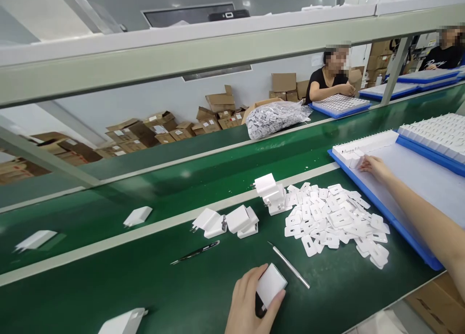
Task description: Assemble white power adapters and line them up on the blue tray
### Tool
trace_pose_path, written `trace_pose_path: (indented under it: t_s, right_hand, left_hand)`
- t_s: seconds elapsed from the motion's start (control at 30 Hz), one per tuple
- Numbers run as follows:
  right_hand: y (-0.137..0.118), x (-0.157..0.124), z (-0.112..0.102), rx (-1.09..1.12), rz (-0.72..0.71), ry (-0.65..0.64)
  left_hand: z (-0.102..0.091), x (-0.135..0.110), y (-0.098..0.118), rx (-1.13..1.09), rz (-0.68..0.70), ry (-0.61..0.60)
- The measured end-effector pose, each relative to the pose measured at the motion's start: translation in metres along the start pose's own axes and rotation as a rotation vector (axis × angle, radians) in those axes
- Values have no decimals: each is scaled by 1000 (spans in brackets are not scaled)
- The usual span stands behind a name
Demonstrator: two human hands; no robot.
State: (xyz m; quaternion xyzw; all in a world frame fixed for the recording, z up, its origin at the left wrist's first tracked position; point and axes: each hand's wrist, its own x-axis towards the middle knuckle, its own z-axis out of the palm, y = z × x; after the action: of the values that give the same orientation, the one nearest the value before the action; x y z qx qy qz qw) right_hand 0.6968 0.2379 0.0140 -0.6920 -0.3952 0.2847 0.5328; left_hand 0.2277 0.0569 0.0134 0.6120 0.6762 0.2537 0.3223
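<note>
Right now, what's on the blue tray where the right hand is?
A row of chargers lines the far edge of the tray, and the right hand touches it. The rest looks bare, but the forearm hides a strip.

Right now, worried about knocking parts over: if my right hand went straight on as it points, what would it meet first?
The row of white adapters on the blue tray: the right hand points at it, fingertips seemingly touching, though depth is unclear.
</note>
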Motion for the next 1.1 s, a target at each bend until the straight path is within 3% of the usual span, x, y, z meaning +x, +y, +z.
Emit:
trace_pose_path:
  t_s: [0.1,0.2,0.3,0.4,0.5,0.57,0.63,0.73,0.83,0.93,1.0,1.1]
  right_hand:
    - [-7,-6,8,1,-34,-78]
    - [-24,-15,10,-35,-67,-62]
    - [-51,-32,15,-150,-207,-105]
    - [-80,-57,33,-353,-398,-414]
    - [-96,-81,59,-649,-440,-779]
    - [-99,-91,72,-846,-466,-905]
    - [-99,-93,79,-911,-479,-932]
    - [-96,-89,80,-909,-470,-936]
    - [-101,-93,76,-862,-516,-748]
    - [-122,-126,71,-556,-633,-605]
    - [-142,-160,68,-306,-704,-682]
    - [-166,-203,72,-131,-853,-949]
  left_hand:
    - [2,0,2,88,48,-19]
    - [-3,1,4,137,101,-52]
    - [-9,0,5,57,117,-4]
    - [-11,-4,12,-130,171,149]
    - [-8,-7,28,-256,396,268]
    - [-4,-8,40,-300,563,307]
    - [-2,-8,48,-352,668,327]
    - [-1,-9,53,-458,734,321]
    - [-2,-9,53,-546,747,300]
    - [-2,-8,52,-570,729,265]
    - [0,-7,52,-543,713,239]
    - [3,-6,53,-479,715,213]
